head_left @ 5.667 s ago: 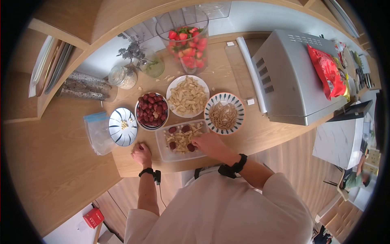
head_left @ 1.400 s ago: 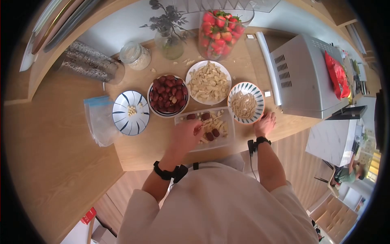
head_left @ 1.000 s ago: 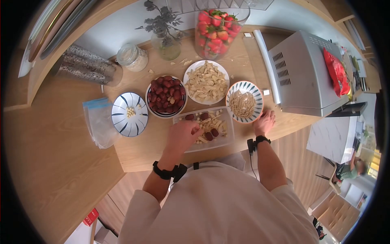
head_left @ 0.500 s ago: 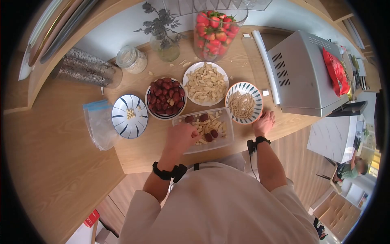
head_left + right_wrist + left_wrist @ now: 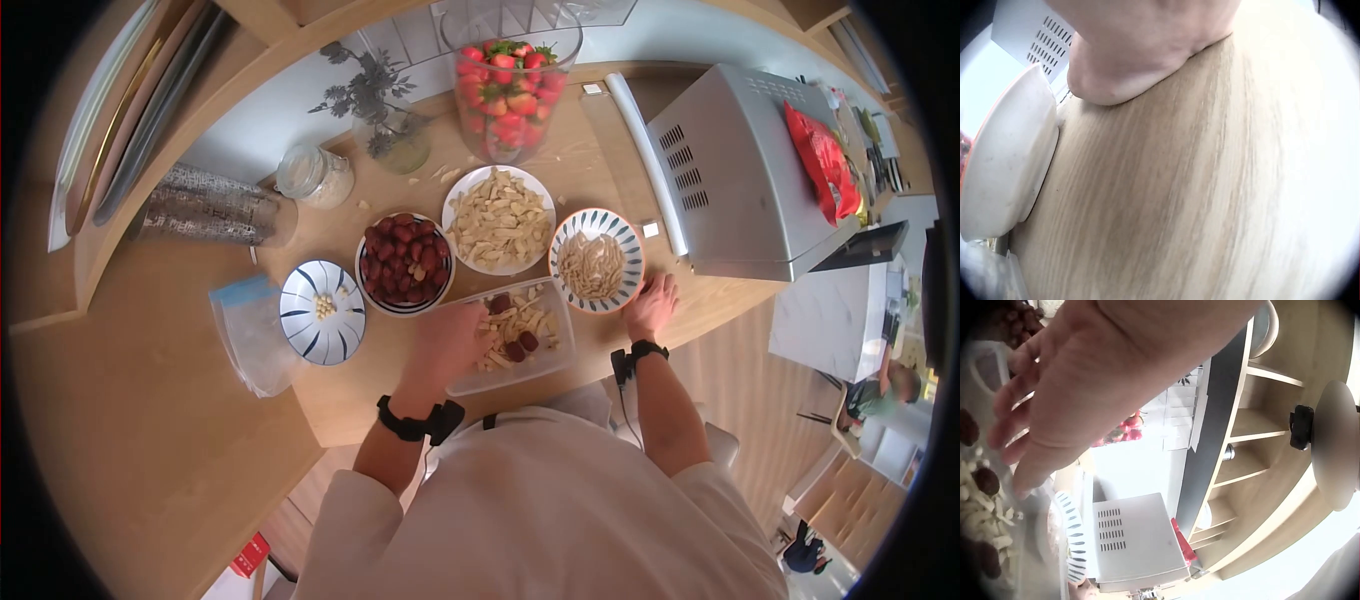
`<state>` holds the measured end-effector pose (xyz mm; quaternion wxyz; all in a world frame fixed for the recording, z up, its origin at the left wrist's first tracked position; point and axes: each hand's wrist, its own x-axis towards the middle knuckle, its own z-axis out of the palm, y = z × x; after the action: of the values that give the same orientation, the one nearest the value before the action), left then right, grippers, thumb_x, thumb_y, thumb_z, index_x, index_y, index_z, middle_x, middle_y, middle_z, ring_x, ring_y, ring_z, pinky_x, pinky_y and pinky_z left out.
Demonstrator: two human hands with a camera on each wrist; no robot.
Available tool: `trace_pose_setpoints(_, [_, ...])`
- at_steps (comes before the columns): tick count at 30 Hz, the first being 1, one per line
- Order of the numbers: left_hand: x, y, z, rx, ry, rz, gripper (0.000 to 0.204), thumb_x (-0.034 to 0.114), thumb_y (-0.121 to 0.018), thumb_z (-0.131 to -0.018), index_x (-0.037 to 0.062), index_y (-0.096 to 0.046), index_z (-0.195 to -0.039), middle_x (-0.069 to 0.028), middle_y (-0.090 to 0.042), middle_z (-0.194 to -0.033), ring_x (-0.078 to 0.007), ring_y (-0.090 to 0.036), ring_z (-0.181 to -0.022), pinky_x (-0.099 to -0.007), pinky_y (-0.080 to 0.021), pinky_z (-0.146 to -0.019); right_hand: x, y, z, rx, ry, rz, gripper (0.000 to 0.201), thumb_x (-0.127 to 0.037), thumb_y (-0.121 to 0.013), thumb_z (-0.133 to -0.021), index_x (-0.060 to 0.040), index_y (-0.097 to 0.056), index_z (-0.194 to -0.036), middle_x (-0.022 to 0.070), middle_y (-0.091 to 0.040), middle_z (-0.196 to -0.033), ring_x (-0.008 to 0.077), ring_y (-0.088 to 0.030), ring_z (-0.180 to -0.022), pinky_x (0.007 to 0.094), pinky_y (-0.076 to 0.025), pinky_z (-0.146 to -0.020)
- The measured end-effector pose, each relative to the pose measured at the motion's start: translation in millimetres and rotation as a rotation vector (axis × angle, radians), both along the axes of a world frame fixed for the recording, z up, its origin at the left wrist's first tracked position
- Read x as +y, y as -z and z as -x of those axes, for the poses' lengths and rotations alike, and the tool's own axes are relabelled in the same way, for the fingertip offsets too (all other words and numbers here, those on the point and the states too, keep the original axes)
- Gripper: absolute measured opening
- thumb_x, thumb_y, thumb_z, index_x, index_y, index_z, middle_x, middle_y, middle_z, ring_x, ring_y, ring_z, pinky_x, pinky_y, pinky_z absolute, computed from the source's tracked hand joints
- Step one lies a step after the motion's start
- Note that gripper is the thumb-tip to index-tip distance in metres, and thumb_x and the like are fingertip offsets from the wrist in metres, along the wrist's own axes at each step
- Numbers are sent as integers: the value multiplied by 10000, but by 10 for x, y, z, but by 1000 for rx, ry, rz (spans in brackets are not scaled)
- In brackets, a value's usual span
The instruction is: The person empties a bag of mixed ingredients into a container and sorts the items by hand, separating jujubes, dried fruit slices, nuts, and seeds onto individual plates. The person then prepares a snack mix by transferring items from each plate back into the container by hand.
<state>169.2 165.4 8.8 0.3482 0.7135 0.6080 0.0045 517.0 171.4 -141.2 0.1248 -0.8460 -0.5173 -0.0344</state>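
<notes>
In the head view my left hand (image 5: 452, 343) covers the left part of a clear plastic box (image 5: 525, 378). The box holds pale dried slices and red dates (image 5: 527, 341). From the left wrist, the fingers look loosely spread over the box's side, and nothing shows between them. My right hand (image 5: 652, 306) rests on the table with its fingers stretched, just right of a striped bowl (image 5: 637, 290) of thin brownish strips. The right wrist view shows it lying on the wood beside that bowl's white outer wall (image 5: 1013, 150).
Behind the box stand a bowl of red dates (image 5: 405, 262) and a white plate of pale slices (image 5: 500, 220). A striped dish (image 5: 330, 350) with small pale seeds and plastic bags (image 5: 255, 340) lie left. Strawberries (image 5: 510, 95) fill a vase; a grey microwave (image 5: 740, 170) stands right.
Earlier my right hand was in the box and my left on the table; they swapped. The left, which pinched pale strips 1.4 s ago, has moved left over the box. The right stays still.
</notes>
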Motion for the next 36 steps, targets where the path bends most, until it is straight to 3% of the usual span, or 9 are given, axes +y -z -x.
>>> trace_pose_setpoints(4, [468,-153,43,8,-95,-84,309,336,-740,-764,95,-669,-944,-106,-684,-844,-315,-670,-832,-439,-517,-711,3,49,-18,-32,0,-30,222,-320,-547,-851,-99,-522,-852,104,-539,-970,332,-514,-981,456,-380,-823])
trace_pose_setpoints(8, [896,29,62,60,-83,-140,401,261,-785,-743,96,-625,-1071,-80,-676,-829,-298,-671,-822,-423,-519,-707,4,47,-28,-24,12,-35,277,-375,-538,-867,-100,-521,-847,104,-537,-948,334,-520,-965,457,-384,-820])
trace_pose_setpoints(10, [1030,141,29,250,-27,-173,580,274,-808,-715,97,-541,-1198,-116,-650,-1000,-334,-664,-935,-443,-529,-770,10,49,-39,-20,10,-26,320,-418,-534,-873,-100,-518,-837,101,-535,-927,334,-524,-948,456,-387,-818])
trace_pose_setpoints(11, [1074,206,13,250,-22,-174,580,274,-808,-715,97,-541,-1198,-116,-650,-1000,-334,-664,-935,-443,-529,-770,12,51,-41,-19,14,-26,320,-418,-534,-873,-100,-518,-837,101,-535,-927,334,-524,-948,456,-387,-818])
trace_pose_setpoints(13, [1126,318,-24,224,44,-179,708,266,-833,-684,98,-463,-1264,-161,-552,-1210,-371,-636,-1030,-466,-531,-820,12,55,-37,-18,19,-21,337,-435,-531,-872,-100,-515,-830,97,-535,-920,333,-525,-941,455,-389,-815])
trace_pose_setpoints(16, [1148,432,-101,225,99,-195,796,217,-859,-636,65,-414,-1278,-190,-474,-1290,-362,-648,-997,-439,-552,-791,7,53,-49,20,19,-7,347,-449,-533,-869,-104,-516,-834,92,-535,-916,332,-526,-935,456,-388,-812])
trace_pose_setpoints(20, [1148,499,-125,248,131,-199,765,205,-853,-645,64,-413,-1254,-192,-468,-1283,-377,-646,-988,-440,-554,-798,13,2,-18,14,15,-18,338,-447,-532,-869,-110,-517,-842,87,-534,-914,331,-526,-928,458,-387,-809])
trace_pose_setpoints(22, [1167,494,-119,210,119,-217,683,186,-839,-662,64,-438,-1201,-185,-487,-1249,-383,-647,-976,-447,-555,-800,29,-81,19,70,45,55,205,-287,-545,-827,-86,-535,-863,113,-554,-977,325,-521,-1010,465,-386,-882])
trace_pose_setpoints(36, [1204,597,-28,48,58,-253,322,131,-725,-753,110,-554,-1025,-111,-596,-1062,-368,-643,-905,-458,-535,-767,39,-135,44,88,45,53,218,-301,-538,-832,-86,-532,-869,116,-550,-967,332,-520,-999,464,-375,-879])
